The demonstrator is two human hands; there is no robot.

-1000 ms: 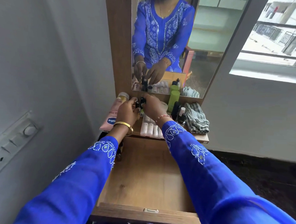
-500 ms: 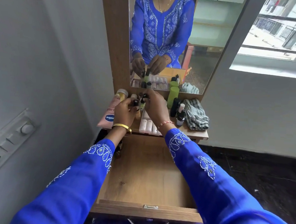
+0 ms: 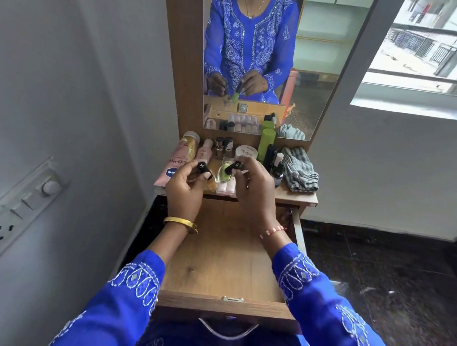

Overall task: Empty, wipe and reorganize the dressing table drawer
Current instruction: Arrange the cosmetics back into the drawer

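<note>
The wooden drawer (image 3: 225, 254) is pulled out below me and its bottom is bare. My left hand (image 3: 185, 190) grips a small bottle with a black cap (image 3: 203, 169) above the drawer's back edge. My right hand (image 3: 254, 191) pinches a green bottle with a black cap (image 3: 231, 168) next to it. Both hands hover at the front of the dressing table top (image 3: 295, 196), which is crowded with cosmetics.
On the top lie a pink lotion tube (image 3: 176, 162), a white jar (image 3: 246, 152), a tall green bottle (image 3: 266, 144), dark small bottles (image 3: 274, 162) and a folded grey striped cloth (image 3: 299, 168). A mirror (image 3: 257, 60) stands behind. A wall with a switch plate (image 3: 16, 212) is at left.
Both hands have drawn back from the table top toward me, each holding a small bottle, and have moved slightly apart. The view has tilted down.
</note>
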